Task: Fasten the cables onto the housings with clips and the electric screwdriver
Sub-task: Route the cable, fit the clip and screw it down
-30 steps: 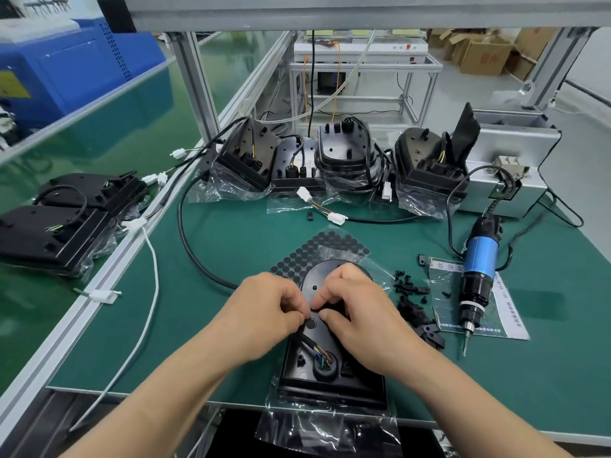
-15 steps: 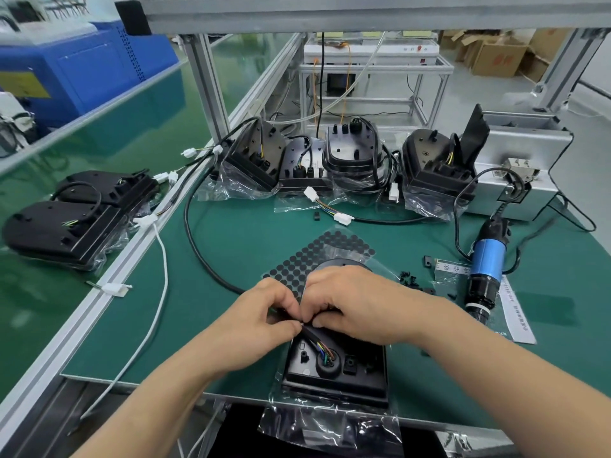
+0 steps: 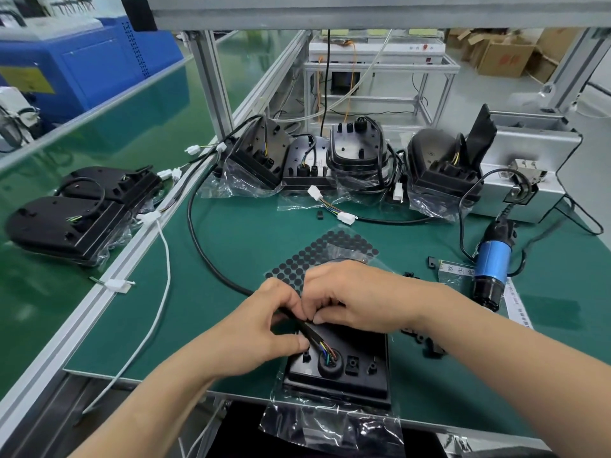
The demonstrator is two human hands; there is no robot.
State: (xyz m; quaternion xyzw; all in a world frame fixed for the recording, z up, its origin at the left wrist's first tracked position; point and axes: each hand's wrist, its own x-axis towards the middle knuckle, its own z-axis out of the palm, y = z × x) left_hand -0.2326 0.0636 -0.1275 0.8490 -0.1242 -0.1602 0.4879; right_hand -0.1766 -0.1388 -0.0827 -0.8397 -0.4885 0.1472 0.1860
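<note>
A black housing (image 3: 350, 368) lies flat on a clear bag at the near edge of the green mat. A black cable (image 3: 205, 256) loops across the mat and runs into the housing, where its coloured wires enter a round grommet. My left hand (image 3: 264, 328) pinches the cable just before the grommet. My right hand (image 3: 357, 299) curls its fingertips on the same stretch of cable from above; any clip under the fingers is hidden. The blue electric screwdriver (image 3: 492, 262) lies on the mat to the right, untouched. Small black clips (image 3: 426, 345) lie beside my right forearm.
Several more housings in bags (image 3: 357, 160) stand along the back of the mat, others (image 3: 72, 216) on the left conveyor. A sheet of black round pads (image 3: 330, 249) lies behind my hands. A grey metal box (image 3: 529, 166) sits at the back right. A white cable (image 3: 162, 276) hangs off the left edge.
Both hands have shifted slightly toward me along the cable, and the left thumb now presses it nearer the grommet. The view has tilted a little; the screwdriver has not moved.
</note>
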